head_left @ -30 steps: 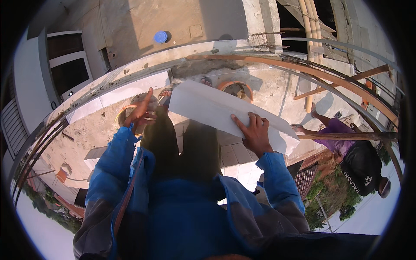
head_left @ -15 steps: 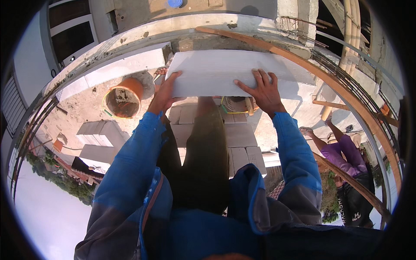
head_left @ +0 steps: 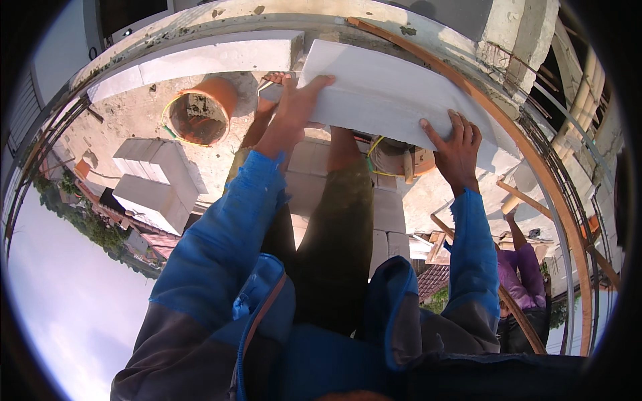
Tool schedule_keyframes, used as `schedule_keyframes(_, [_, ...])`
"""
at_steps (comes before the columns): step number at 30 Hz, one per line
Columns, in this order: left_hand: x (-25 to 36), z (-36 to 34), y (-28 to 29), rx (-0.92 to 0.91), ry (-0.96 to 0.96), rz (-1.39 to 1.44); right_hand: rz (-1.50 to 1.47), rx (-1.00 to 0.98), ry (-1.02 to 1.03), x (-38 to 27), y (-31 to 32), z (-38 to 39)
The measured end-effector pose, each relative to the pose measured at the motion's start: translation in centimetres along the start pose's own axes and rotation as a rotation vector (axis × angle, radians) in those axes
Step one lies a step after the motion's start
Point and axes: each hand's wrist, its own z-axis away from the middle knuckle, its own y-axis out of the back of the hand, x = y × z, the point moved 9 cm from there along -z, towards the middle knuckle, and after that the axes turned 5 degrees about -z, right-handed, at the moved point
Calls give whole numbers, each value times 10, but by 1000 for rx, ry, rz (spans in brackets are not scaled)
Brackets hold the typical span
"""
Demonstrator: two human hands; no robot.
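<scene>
Since a second ago, the left hand (head_left: 294, 110) has been brought onto the white block (head_left: 388, 93), and the block has been swung from a slant to lie more nearly in line with the row of blocks (head_left: 221, 53) at the left. It is held in front of the legs, its left end just beside the end of that row; whether the two touch cannot be told. The left end is clamped between the thumb and fingers of the left hand, while the fingers of the right hand (head_left: 458, 144) are spread apart and laid on the block toward its other end.

By its bulk, the block is judged awkward and fairly heavy, stiff throughout, dry and slightly powdery rather than slippery, with corners likely to be chipped if knocked. It is best taken near both ends, with the weight shared and the edges not pinched hard.

An orange bucket (head_left: 221, 93) is tipped toward the view by the lens, its inside coated with brownish-grey residue. A second bucket (head_left: 421, 160) is partly hidden behind the block and the right hand; something greyish is seen within, but what it is cannot be made out.
</scene>
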Motion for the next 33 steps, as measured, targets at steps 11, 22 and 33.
schedule_keyframes(11, [9, -8, 14, 48, 212, 231, 58, 18, 7, -18, 11, -18])
schedule_keyframes(22, [-26, -9, 49, -20, 83, 201, 166, 43, 48, -64, 7, -12])
schedule_keyframes(33, [-40, -51, 29, 184, 282, 226, 49, -40, 77, -10, -52, -60])
